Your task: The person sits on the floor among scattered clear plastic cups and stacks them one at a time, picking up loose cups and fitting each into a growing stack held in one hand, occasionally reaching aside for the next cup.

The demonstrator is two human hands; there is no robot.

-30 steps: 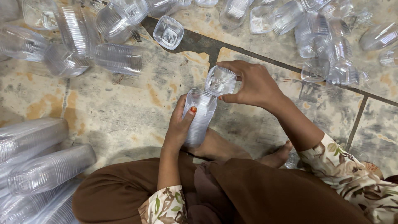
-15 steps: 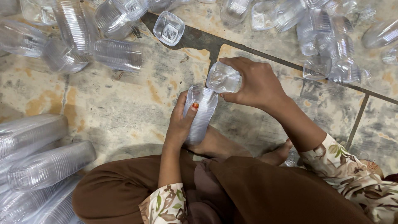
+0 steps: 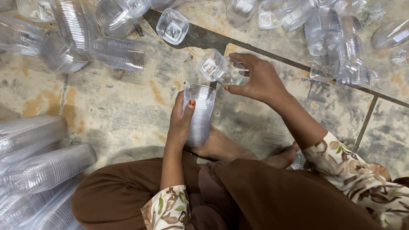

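Nearest to me, a brown skirt (image 3: 238, 200) spreads over the sitter's folded legs, with a bare foot (image 3: 226, 147) poking out from under it onto the stone floor (image 3: 128, 115). Floral sleeves cover both forearms. Just above the foot, the left hand (image 3: 181, 123) is wrapped around a stack of clear plastic cups (image 3: 199, 113), fingers closed firmly on its side, the stack standing upright with its open mouth facing up and its base near the foot. A little farther out and to the right of the stack's rim, the right hand (image 3: 255, 79) is clamped on 2 clear cups (image 3: 221, 68), holding them tilted on their sides in the air, just beside the top of the stack but not touching it. Off to the left, long nested rows of cups (image 3: 42, 166) lie flat along the floor. Farther back, a single square cup (image 3: 172, 26) sits upright on a dark seam in the floor, more lying stacks (image 3: 117, 53) sprawl at the upper left, and a scatter of loose cups (image 3: 336, 47) covers the floor at the upper right.
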